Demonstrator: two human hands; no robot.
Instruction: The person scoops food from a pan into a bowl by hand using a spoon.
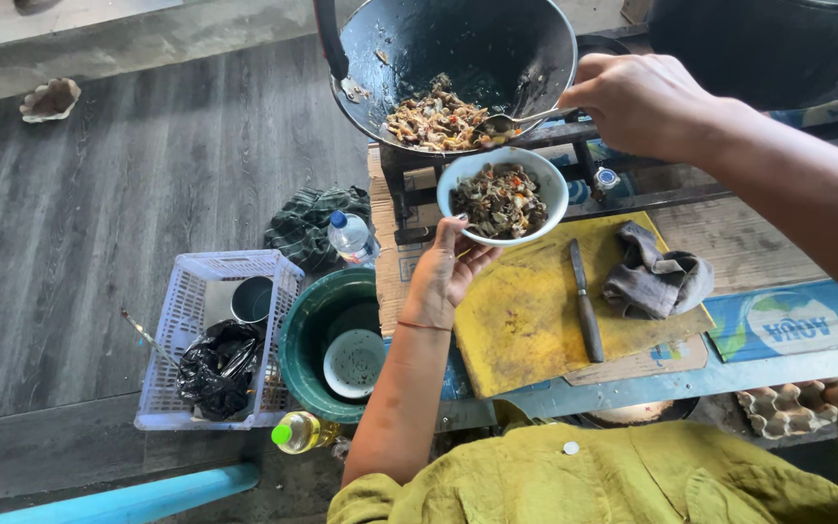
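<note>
White bowl (502, 194) of dark cooked food, supported from beneath by left hand (445, 274) above the far edge of the yellow cutting board (526, 311); fingers cupped under the rim, mostly hidden by the bowl. Metal spoon (521, 120) gripped in right hand (640, 102), tip in the food left in the tilted black wok (458, 58) (top rim cut off by frame edge). Knife (584, 301) and grey cloth (657, 277) lying on the board. Surface (778, 325) partly hidden by forearm. Green bucket (307, 330), white crate (181, 320) on floor; contents hard to identify.
</note>
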